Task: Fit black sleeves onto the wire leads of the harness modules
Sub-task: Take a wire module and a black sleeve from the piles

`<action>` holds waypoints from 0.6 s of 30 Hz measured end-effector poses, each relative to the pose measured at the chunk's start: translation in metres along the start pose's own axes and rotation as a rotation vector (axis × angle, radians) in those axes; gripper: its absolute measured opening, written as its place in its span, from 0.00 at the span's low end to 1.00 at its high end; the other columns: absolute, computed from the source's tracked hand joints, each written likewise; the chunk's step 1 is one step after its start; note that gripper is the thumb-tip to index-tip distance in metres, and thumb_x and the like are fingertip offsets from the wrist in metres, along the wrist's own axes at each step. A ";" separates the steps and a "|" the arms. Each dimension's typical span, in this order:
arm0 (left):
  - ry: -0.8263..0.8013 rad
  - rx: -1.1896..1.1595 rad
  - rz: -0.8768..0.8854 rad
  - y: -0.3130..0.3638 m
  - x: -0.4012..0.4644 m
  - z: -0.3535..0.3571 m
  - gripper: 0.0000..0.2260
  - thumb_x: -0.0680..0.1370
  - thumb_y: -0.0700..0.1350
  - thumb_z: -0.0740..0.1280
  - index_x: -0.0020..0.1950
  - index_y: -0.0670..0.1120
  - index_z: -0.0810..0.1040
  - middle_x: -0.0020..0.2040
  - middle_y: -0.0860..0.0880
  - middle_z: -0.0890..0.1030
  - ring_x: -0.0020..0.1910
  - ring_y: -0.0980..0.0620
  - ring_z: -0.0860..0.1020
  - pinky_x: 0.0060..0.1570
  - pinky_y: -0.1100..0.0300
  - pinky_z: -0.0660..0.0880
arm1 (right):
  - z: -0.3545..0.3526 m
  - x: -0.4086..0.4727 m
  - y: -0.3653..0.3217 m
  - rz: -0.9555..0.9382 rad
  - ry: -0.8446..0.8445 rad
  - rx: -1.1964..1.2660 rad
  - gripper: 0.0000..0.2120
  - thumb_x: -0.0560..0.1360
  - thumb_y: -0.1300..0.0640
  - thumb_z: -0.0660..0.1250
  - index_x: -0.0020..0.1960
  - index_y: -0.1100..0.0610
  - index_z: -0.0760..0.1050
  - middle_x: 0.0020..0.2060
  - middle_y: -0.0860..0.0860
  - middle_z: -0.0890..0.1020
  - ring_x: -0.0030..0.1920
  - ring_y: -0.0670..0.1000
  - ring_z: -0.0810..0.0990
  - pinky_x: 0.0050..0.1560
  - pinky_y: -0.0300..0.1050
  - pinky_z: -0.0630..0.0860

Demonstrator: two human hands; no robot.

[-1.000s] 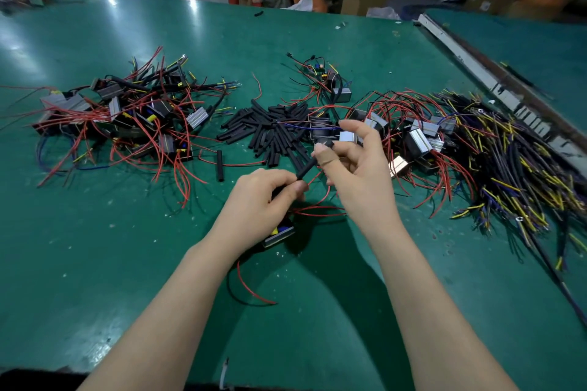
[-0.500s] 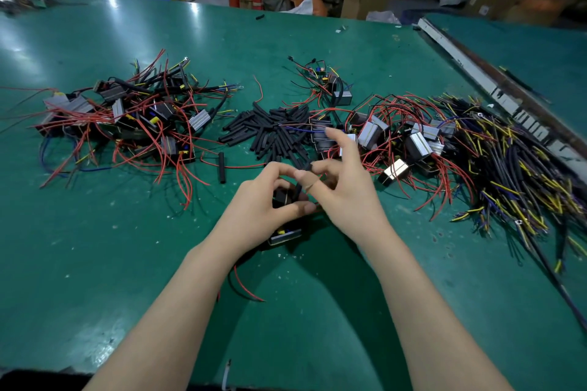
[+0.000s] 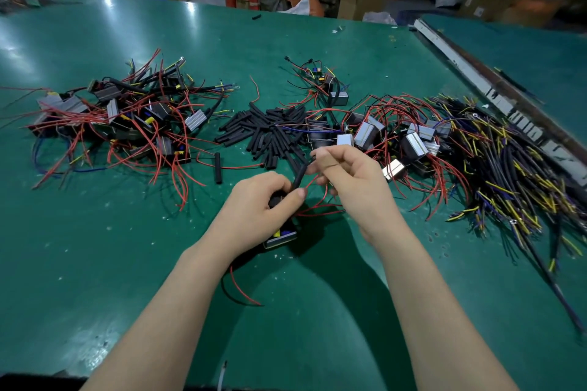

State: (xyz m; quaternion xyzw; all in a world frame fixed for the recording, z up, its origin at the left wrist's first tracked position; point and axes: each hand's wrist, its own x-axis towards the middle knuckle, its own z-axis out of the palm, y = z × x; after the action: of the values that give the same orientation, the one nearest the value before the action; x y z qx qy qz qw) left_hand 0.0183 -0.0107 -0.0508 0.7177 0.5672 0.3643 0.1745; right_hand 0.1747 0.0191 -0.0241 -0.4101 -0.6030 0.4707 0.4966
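The left hand [image 3: 260, 209] is curled round the base of a black sleeve [image 3: 298, 175] and the wires running into it, the thumb pressed against the sleeve's lower end. The right hand [image 3: 346, 178] is closed in a pinch at the sleeve's upper end, where a red lead [image 3: 313, 182] is seen to emerge and loop down toward the worktop [image 3: 95, 263]. Half a second ago both hands were bunched together low over the module; now the right hand has been raised and drawn away from the left, and the sleeve is stood up at a slant between them. From this it is judged that the lead has been threaded through and is being pulled clear, so this sleeve is close to seated (how far down it sits is hidden by the left fingers). The harness module [image 3: 281, 236] being worked is lain just below the left hand, partly under the palm. Beyond the sleeve, the loose sleeve pile [image 3: 270, 130] is found in the middle of the worktop, with a heap of modules with red leads [image 3: 127, 124] to its left and a further heap of modules [image 3: 397, 140] to its right.
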 end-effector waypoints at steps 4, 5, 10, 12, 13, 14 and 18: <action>0.062 -0.137 -0.028 0.008 -0.002 -0.002 0.07 0.77 0.56 0.64 0.51 0.56 0.74 0.40 0.55 0.82 0.39 0.57 0.78 0.43 0.63 0.73 | 0.002 -0.002 -0.002 -0.040 -0.058 -0.062 0.05 0.78 0.58 0.66 0.44 0.53 0.78 0.36 0.45 0.82 0.37 0.41 0.78 0.42 0.34 0.73; 0.083 -0.165 -0.015 0.009 -0.002 -0.003 0.06 0.78 0.53 0.63 0.52 0.54 0.75 0.40 0.56 0.82 0.40 0.58 0.79 0.43 0.64 0.73 | 0.004 -0.002 -0.002 -0.057 -0.063 -0.083 0.05 0.78 0.58 0.66 0.44 0.52 0.78 0.36 0.46 0.82 0.38 0.42 0.77 0.44 0.36 0.74; 0.036 -0.217 -0.031 0.013 0.001 -0.004 0.05 0.79 0.46 0.64 0.46 0.48 0.76 0.37 0.52 0.83 0.37 0.57 0.78 0.41 0.63 0.73 | 0.006 -0.002 0.001 -0.174 0.078 -0.180 0.08 0.77 0.57 0.68 0.42 0.46 0.77 0.31 0.37 0.79 0.33 0.37 0.73 0.38 0.34 0.70; 0.050 -0.255 -0.051 0.012 0.001 -0.004 0.05 0.79 0.46 0.63 0.44 0.49 0.76 0.35 0.52 0.83 0.34 0.59 0.78 0.38 0.66 0.73 | 0.007 -0.001 0.002 -0.176 0.082 -0.189 0.07 0.77 0.56 0.68 0.43 0.45 0.78 0.32 0.37 0.80 0.34 0.37 0.74 0.39 0.34 0.71; 0.071 -0.270 -0.062 0.012 0.001 -0.004 0.05 0.79 0.45 0.63 0.44 0.48 0.75 0.35 0.52 0.83 0.33 0.61 0.78 0.36 0.68 0.72 | 0.006 -0.001 0.003 -0.160 0.068 -0.196 0.06 0.77 0.55 0.68 0.44 0.45 0.78 0.34 0.39 0.81 0.36 0.39 0.76 0.41 0.36 0.73; 0.096 -0.295 -0.081 0.010 0.001 -0.004 0.06 0.80 0.45 0.63 0.43 0.48 0.75 0.34 0.53 0.83 0.31 0.62 0.77 0.35 0.70 0.70 | 0.003 0.001 0.003 -0.135 0.051 -0.202 0.05 0.77 0.55 0.67 0.45 0.45 0.78 0.37 0.41 0.82 0.39 0.41 0.78 0.45 0.39 0.75; 0.217 -0.460 -0.203 0.001 0.004 -0.005 0.06 0.80 0.43 0.61 0.44 0.45 0.75 0.33 0.53 0.83 0.33 0.58 0.80 0.43 0.62 0.76 | -0.024 0.010 0.006 -0.015 0.083 -0.285 0.03 0.78 0.55 0.66 0.49 0.47 0.77 0.45 0.51 0.83 0.45 0.49 0.80 0.54 0.48 0.77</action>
State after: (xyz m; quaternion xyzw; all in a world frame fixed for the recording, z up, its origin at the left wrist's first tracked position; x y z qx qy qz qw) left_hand 0.0160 -0.0080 -0.0454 0.5555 0.5539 0.5390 0.3068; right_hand 0.1969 0.0336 -0.0269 -0.4911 -0.6456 0.3593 0.4614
